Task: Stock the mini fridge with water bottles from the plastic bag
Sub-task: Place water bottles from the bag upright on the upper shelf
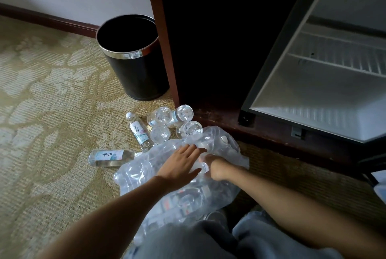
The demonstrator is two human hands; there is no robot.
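Bottles (188, 198) are seen through the clear film of the bag (133, 177), which lies slumped on the carpet (52, 112) just ahead of knees in grey trousers (188, 240). Several labels show inside, so much of the load is judged not yet unpacked.

The left hand (179, 164) is laid on top of the bag, its grip wide, with fingers straight and flat on the film. The right hand (216, 170) is set among the folds just beside it. Its fingers are curled under and hidden, so it cannot be told whether its grip is closed on a bottle, on film or on nothing.

Just beyond the bag, six loose bottles (110, 157) lie on the carpet. One is on its side at the left with its cap end at the bag's edge, one is angled beside it, and four are clustered with their bases turned to the camera. None is held.

Farther off, a black bin (133, 70) stands beside the dark cabinet (208, 49). At the far right the fridge (302, 100) stands open, and no bottle is seen on its wire shelf (334, 64) or floor in the part shown.

The task is judged to be at an early stage, with some bottles out of the bag and none stocked. The bag remains to be emptied and every bottle moved to the fridge.
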